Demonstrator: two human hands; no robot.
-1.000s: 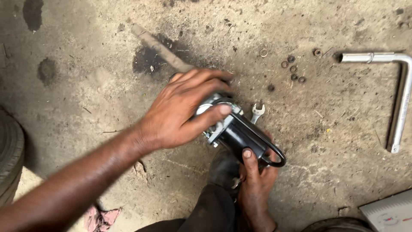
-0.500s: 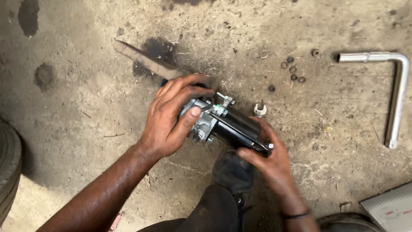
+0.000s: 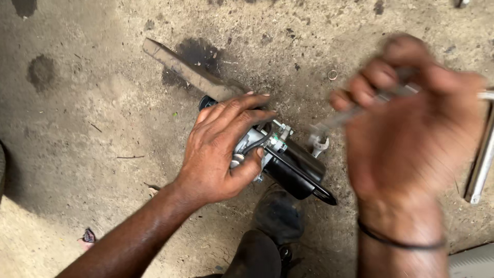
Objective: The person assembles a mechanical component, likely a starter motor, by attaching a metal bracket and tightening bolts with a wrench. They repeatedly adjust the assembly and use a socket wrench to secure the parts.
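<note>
Concrete floor [image 3: 77, 128] stained with oil; flat metal bar [image 3: 190, 72] lies at upper left. Left hand [image 3: 221, 154] closed over the silver end of a starter motor [image 3: 293, 164] resting on the ground, thumb underneath. Right hand [image 3: 411, 118], blurred, raised, fingers curled around a spanner [image 3: 329, 126] whose open end hangs just above the motor's black body. L-shaped wheel wrench [image 3: 481, 159] at far right

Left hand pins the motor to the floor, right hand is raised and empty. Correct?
Not quite. In the head view the right hand is raised but not empty: it grips a blurred metal wrench. The left hand does pin the motor to the floor.
</note>
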